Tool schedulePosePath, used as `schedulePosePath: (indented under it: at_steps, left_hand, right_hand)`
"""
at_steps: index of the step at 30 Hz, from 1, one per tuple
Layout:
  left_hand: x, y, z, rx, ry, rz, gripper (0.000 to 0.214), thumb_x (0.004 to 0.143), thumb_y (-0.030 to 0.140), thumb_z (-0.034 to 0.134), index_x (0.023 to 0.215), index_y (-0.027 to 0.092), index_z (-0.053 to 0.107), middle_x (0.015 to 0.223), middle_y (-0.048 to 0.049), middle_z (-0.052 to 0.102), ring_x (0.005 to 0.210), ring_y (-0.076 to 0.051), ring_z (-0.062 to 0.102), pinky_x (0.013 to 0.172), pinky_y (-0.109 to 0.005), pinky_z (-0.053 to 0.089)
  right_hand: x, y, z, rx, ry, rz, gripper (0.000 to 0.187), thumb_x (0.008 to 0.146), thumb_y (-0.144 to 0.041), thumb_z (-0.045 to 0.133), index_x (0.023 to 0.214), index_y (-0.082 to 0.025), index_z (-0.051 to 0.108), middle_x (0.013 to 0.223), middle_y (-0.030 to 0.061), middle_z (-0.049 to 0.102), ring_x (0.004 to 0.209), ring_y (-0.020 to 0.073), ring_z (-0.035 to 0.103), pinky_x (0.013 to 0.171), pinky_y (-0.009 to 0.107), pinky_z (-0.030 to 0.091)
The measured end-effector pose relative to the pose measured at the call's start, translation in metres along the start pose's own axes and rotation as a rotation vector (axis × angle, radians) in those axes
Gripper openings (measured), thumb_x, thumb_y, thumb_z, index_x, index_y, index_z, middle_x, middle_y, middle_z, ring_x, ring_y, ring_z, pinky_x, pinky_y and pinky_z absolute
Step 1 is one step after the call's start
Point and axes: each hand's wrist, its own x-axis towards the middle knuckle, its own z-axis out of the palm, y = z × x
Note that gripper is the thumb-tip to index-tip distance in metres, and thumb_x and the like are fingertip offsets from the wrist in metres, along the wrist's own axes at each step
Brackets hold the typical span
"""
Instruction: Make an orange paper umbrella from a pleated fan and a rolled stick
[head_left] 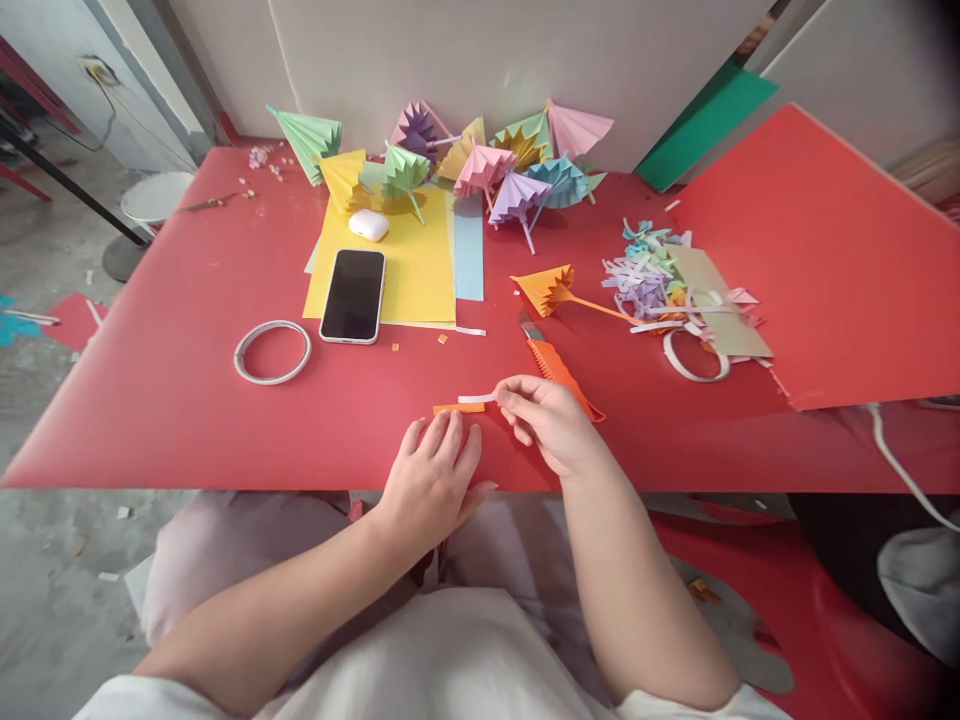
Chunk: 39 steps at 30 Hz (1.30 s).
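My left hand (pixel 435 465) lies on the red table near its front edge, fingers stretched out. Its fingertips touch a narrow orange paper strip (pixel 471 407). Between thumb and forefinger, my right hand (pixel 544 415) pinches a short white strip (pixel 474 399), which lies just above the orange one. Partly behind my right hand is an orange utility knife (pixel 556 372), its blade pointing away from me. Beyond it lies an orange pleated paper umbrella (pixel 546 290) with a thin orange stem.
Several coloured paper umbrellas (pixel 405 172) stand along the back. A phone (pixel 354 296) and a white earbud case (pixel 368 225) rest on yellow paper (pixel 420 270). A tape roll (pixel 272 352) sits left; paper scraps (pixel 645 280) and a large red sheet (pixel 832 270) are right.
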Motion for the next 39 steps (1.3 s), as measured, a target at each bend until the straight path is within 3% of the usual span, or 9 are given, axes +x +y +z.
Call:
schedulePosePath:
  at_steps: [7,18,27,32,39]
  left_hand:
    - [-0.001,0.001,0.001,0.017,0.014,-0.019,0.044,0.090,0.042,0.038,0.117,0.010,0.054,0.116,-0.0154,0.060,0.109,-0.028,0.052,0.092,-0.046,0.039]
    - [0.000,0.000,-0.001,-0.001,-0.013,-0.016,0.044,0.089,0.039,0.041,0.118,0.009,0.052,0.117,-0.0156,0.059,0.110,-0.028,0.051,0.089,-0.045,0.041]
    - [0.001,0.000,-0.002,-0.022,-0.043,-0.014,0.043,0.088,0.038,0.042,0.118,0.009,0.052,0.117,-0.0166,0.057,0.112,-0.028,0.050,0.086,-0.042,0.042]
    - [0.001,0.000,-0.001,-0.014,-0.031,-0.009,0.043,0.088,0.038,0.042,0.118,0.009,0.051,0.115,-0.0171,0.058,0.111,-0.028,0.051,0.084,-0.043,0.042]
    - [0.001,-0.001,-0.001,-0.013,-0.009,-0.004,0.042,0.088,0.038,0.042,0.116,0.009,0.052,0.114,-0.0171,0.059,0.109,-0.028,0.052,0.083,-0.043,0.043]
  right_hand:
    - [-0.004,0.000,0.016,-0.169,0.122,0.016,0.024,0.066,-0.042,0.065,0.067,-0.018,0.060,0.042,-0.0082,0.038,0.036,0.0054,0.031,0.035,0.020,0.022]
    - [-0.005,0.008,0.019,-0.449,0.205,-0.146,0.019,0.071,-0.039,0.061,0.069,-0.020,0.061,0.063,0.0014,0.060,0.053,0.0138,0.051,0.051,0.026,0.040]
    - [-0.007,0.009,0.023,-0.547,0.276,-0.216,0.017,0.072,-0.036,0.059,0.065,-0.021,0.059,0.069,0.0024,0.064,0.065,0.0171,0.057,0.064,0.030,0.043]
    - [-0.008,0.007,0.022,-0.533,0.287,-0.176,0.019,0.074,-0.038,0.059,0.066,-0.020,0.062,0.059,0.0006,0.060,0.055,0.0154,0.054,0.057,0.029,0.042]
    - [-0.010,0.001,0.020,-0.378,0.250,-0.058,0.030,0.074,-0.046,0.055,0.061,-0.019,0.060,0.039,-0.0051,0.042,0.033,0.0094,0.037,0.036,0.024,0.032]
